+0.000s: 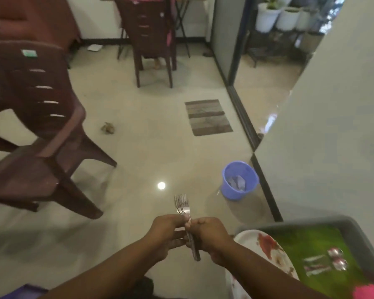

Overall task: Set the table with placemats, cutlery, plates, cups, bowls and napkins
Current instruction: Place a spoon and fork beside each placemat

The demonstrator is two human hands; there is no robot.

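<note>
1. Far to the left of my fingers stands a brown chair (41, 126) on the pale floor (151, 152).
2. My left hand (167, 233) is closed around the forks (186, 221); its fingers curl on the handles from the left side.
3. The forks are a small bundle between my two hands. The tines point up and away from me, above my fingers, and the handle ends come out below them.
4. My right hand (207, 234) grips the same handles from the right, thumb on top, touching the left hand.
5. Beyond my right fingers stands a blue bin (240, 180) near the wall (333, 126).
6. To the right of my right fingers a flowered plate (268, 249) lies beside a tray (361, 236), and spoons (330, 260) lie on the tray's green surface.
</note>
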